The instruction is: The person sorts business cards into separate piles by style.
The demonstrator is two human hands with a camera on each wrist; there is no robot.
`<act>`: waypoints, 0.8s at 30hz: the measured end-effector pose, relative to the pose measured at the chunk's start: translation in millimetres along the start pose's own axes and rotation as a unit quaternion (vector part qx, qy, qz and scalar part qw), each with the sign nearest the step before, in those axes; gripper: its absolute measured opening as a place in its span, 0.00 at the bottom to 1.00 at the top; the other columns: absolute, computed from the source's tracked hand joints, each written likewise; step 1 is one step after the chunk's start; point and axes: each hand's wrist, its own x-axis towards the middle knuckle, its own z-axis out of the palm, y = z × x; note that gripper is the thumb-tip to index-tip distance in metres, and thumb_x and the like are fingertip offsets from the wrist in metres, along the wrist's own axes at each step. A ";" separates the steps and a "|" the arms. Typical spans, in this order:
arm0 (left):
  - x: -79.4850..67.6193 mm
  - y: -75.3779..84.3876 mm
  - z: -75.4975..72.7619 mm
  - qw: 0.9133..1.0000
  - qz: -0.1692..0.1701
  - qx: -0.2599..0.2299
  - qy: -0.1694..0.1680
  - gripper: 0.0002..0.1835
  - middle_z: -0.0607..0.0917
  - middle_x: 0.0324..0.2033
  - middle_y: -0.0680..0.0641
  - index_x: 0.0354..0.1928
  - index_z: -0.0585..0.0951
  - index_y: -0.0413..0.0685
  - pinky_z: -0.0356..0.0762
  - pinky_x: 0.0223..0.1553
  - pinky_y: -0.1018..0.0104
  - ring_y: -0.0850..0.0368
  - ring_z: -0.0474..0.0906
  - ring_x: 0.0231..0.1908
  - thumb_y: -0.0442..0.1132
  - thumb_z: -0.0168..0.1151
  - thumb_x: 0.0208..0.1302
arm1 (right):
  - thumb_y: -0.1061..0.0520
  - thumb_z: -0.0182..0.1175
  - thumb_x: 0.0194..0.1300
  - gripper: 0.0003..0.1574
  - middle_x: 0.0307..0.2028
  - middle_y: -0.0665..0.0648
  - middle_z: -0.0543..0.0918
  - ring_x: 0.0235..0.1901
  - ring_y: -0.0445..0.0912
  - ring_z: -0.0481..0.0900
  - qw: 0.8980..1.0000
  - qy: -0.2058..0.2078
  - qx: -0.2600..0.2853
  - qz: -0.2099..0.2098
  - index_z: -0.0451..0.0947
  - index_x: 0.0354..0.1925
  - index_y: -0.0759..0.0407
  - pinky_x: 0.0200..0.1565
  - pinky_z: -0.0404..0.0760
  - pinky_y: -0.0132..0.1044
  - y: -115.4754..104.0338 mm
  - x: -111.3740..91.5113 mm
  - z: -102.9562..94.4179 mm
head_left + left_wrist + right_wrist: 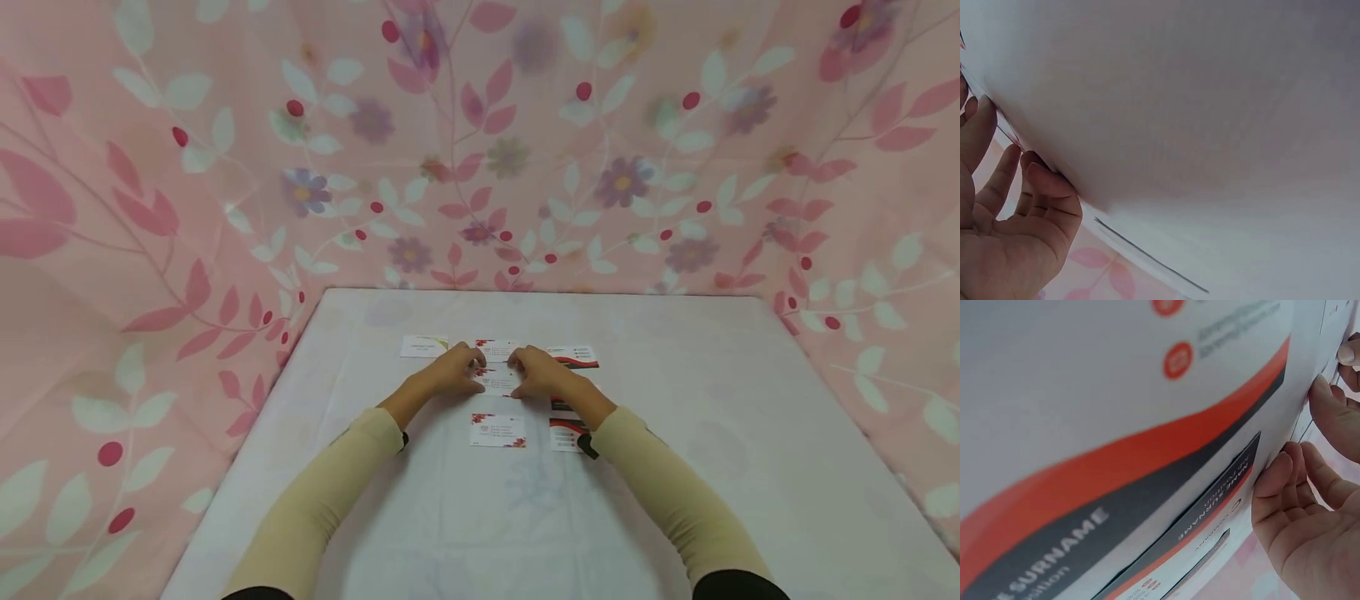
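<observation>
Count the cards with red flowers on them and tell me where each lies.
3 visible, in the middle column: the far card, the middle card between the left hand and right hand, and the near card. Others may be hidden.

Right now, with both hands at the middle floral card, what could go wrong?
1. The left hand and right hand crowd the ends of the middle floral card; the far floral card lies just beyond, so fingertips might nudge it askew.
2. In the head view, the dark wrist piece overlaps the nearest red-and-black card. Contact is unclear, but a lower wrist could drag it.
</observation>
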 end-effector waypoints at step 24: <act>-5.1 7.8 10.5 1.000 -0.016 0.012 0.013 0.26 0.71 0.48 0.43 0.59 0.72 0.45 0.73 0.46 0.61 0.53 0.72 0.41 0.41 0.69 0.62 | 0.54 0.72 0.59 0.32 0.39 0.54 0.80 0.36 0.46 0.75 1.000 0.015 0.010 -0.007 0.70 0.58 0.56 0.42 0.75 0.38 1.4 -11.9 7.4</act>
